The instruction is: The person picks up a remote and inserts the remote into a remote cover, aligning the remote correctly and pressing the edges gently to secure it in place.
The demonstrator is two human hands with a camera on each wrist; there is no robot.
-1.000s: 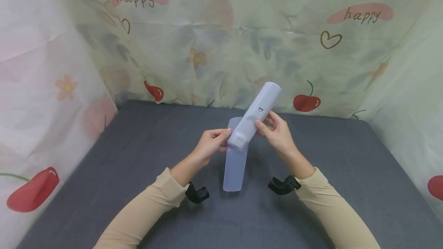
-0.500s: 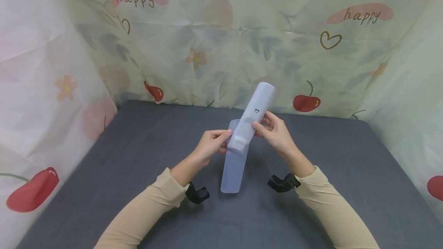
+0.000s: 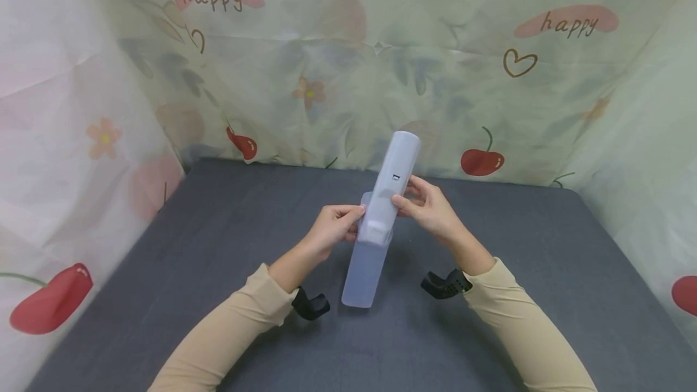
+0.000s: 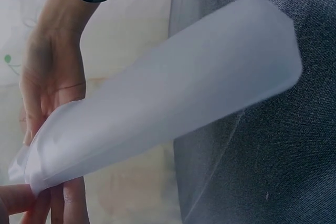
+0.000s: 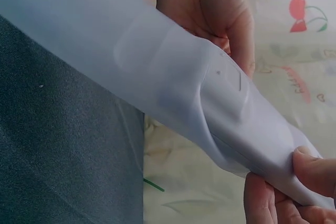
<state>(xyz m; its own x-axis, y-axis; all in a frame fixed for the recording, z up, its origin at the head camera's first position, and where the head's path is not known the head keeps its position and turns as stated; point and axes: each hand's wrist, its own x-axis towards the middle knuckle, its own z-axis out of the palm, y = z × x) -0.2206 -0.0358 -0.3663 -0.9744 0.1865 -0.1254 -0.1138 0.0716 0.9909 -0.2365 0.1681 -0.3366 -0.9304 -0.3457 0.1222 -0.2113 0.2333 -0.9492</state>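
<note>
A white remote control [image 3: 404, 150] slants up over the table, its small notch facing the head camera. Its lower end sits inside the mouth of a frosted, see-through sleeve [image 3: 362, 280]; the right wrist view shows the sleeve's edge [image 5: 197, 98] wrapped around the remote. My left hand [image 3: 334, 225] pinches the sleeve near its mouth between thumb and fingers. My right hand [image 3: 430, 204] grips the remote's middle, with the thumb on the near face. In the left wrist view the long tail of the sleeve [image 4: 210, 72] hangs flat. The sleeve hides the remote's inserted end.
A dark grey cloth-covered table [image 3: 245, 210] lies beneath both hands. Behind it hangs a printed curtain [image 3: 348, 77] with cherries and flowers. Black camera mounts [image 3: 310, 305] are worn at the wrists.
The remote has turned more upright, its top swinging left, closer in line with the sleeve. The sleeve's lower end has swung slightly left. My right hand has shifted a little left.
</note>
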